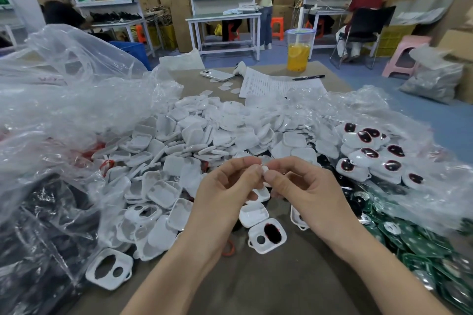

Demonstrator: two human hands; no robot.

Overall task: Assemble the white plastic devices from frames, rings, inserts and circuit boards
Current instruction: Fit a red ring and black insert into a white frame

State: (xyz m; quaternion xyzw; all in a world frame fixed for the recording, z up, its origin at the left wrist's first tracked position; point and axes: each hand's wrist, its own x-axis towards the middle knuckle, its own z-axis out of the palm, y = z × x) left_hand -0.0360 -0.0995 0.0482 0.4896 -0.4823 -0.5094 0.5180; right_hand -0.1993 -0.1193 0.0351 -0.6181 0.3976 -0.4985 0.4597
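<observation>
My left hand point(225, 186) and my right hand point(304, 186) meet above the table, and both pinch one small white round insert point(264, 169) between their fingertips. Just below them lies a white frame with a dark red insert point(267, 235) and one open round hole. An empty white frame point(110, 270) with two cut-outs lies at the lower left. A large heap of white plastic shells point(194, 140) covers the middle of the table. Frames fitted with dark red inserts point(371, 156) are piled at the right. Green circuit boards point(422, 243) lie at the lower right.
Clear plastic bags point(76, 100) billow at the left and right, and a dark bag point(38, 238) sits at the lower left. Behind the heap are a phone point(216, 74), a paper sheet point(271, 84), a pen point(308, 77) and a jar of orange drink point(299, 50). People work at far benches.
</observation>
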